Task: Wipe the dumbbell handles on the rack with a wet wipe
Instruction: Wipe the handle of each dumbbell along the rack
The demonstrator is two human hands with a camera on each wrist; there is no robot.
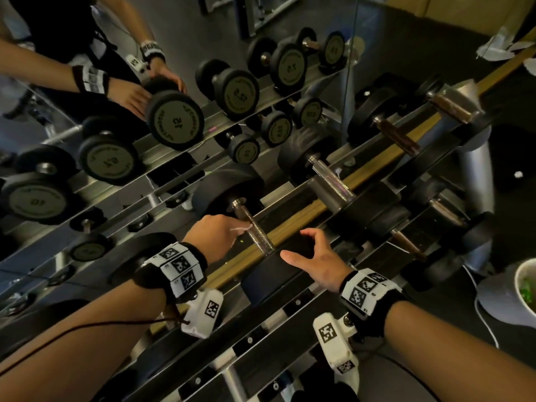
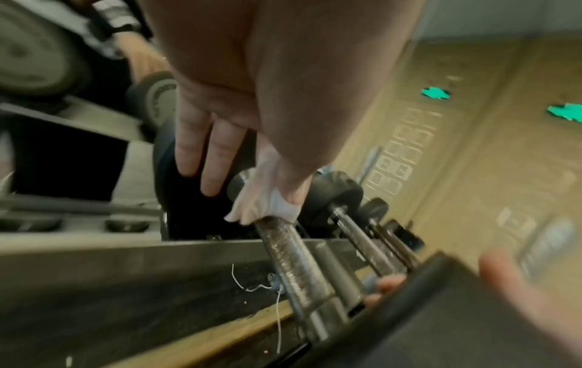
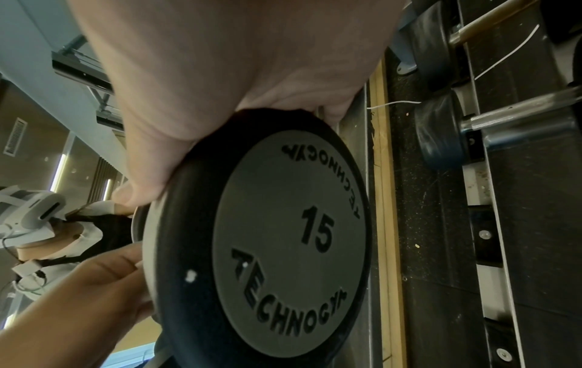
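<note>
Wiping the knurled steel handle [image 2: 293, 251] of a 15-marked dumbbell, the left hand [image 1: 216, 233] pinches a crumpled white wet wipe [image 2: 267, 204] against the bar's far end, just beside the rear head; two fingers [image 2: 201, 154] stretch straight past it. This dumbbell sits on the top tier of the metal rack [image 1: 293, 311], directly in front of the person, facing a wall mirror [image 1: 121, 91]. The right hand [image 1: 316, 262] cups the rim of the near black rubber head [image 3: 261, 249], thumb and fingers spread around it, steadying the weight.

To do this well, the wipe probably needs wrapping around the bar and drawing along its whole length with a twist, since the rough cross-hatched grip likely traps grime.

Neighbouring dumbbells [image 1: 330, 181] have smooth chrome collars and round matte heads.
</note>
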